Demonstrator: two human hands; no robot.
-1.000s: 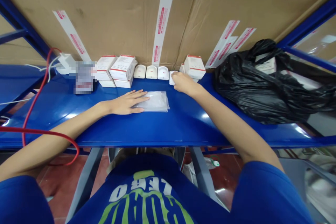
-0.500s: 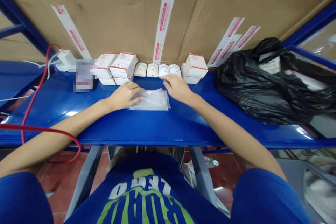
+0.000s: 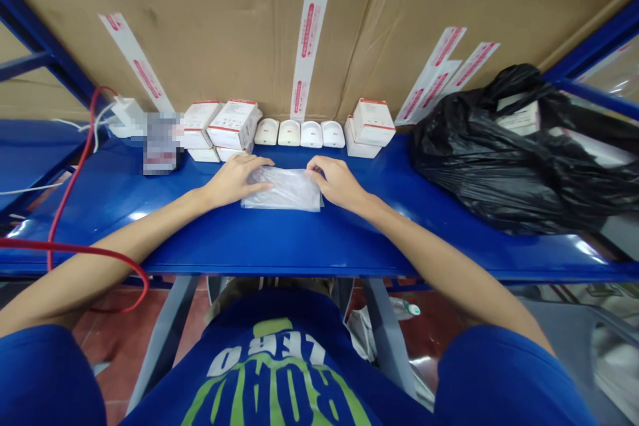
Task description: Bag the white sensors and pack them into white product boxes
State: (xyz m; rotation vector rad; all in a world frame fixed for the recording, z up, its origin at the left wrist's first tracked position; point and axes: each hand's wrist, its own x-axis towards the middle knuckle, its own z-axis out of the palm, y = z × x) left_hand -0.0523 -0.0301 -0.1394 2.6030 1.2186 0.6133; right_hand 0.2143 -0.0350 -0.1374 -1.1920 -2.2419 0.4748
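A clear plastic bag (image 3: 284,190) lies flat on the blue metal shelf (image 3: 279,239), slightly crumpled. My left hand (image 3: 237,181) rests on its left end, fingers over the film. On its right end sits my right hand (image 3: 334,183), fingertips gripping the upper corner. Just behind the bag stand several small white plastic pieces in a row, the nearest being one (image 3: 311,134). White boxes with red trim stand on either side of that row, including one (image 3: 233,124) behind my left hand and one (image 3: 372,123) beyond my right hand.
A black plastic bag (image 3: 519,153) bulges on the shelf at the right. A cardboard wall (image 3: 214,33) with printed tape rises behind the shelf. A pixelated object (image 3: 161,143) and a white plug (image 3: 127,116) stand at the left, with a red cable (image 3: 70,193) hanging over the shelf's front edge.
My right hand has left the white piece, which now stands in the row, and moved onto the bag. My left hand has shifted to the bag's left end, and the film looks more crumpled.
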